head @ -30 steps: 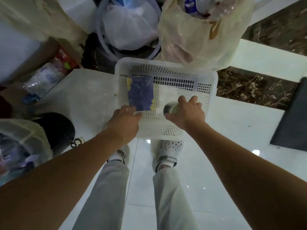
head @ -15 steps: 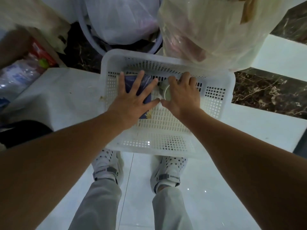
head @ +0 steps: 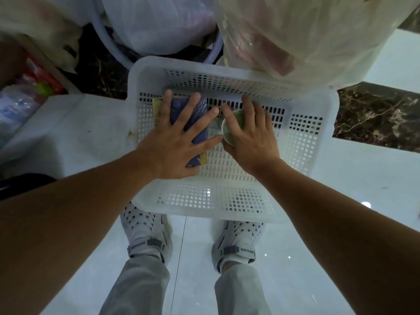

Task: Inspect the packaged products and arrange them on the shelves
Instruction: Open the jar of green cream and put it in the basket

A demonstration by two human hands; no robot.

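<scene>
Both hands now reach deep into the white basket (head: pixel 227 218), whereas a second ago they were only at the middle of it. The left hand (head: pixel 175 146) has slid from the near end of the dark blue packet (head: pixel 179 112) to lie spread flat on top of it. Its grip is released, with straight fingers pressing the packet down against the basket floor at the far left. The right hand (head: pixel 252 142) keeps its grip grasping the small round jar (head: pixel 241 118), fingers curled over it, just right of the packet and touching the left hand's fingertips.

Compared with half a second ago little has shifted. The jar's greenish lid shows more plainly between the fingers, and the head has leaned in, so the basket fills more of the view. The packet itself has hardly moved from its spot against the far wall.

In my judgement this is still the inspecting or gathering step. Both products are in the basket and none is on a shelf. No shelf is in view. A large plastic bag (head: pixel 306 37) hangs over the far right corner of the basket.
</scene>
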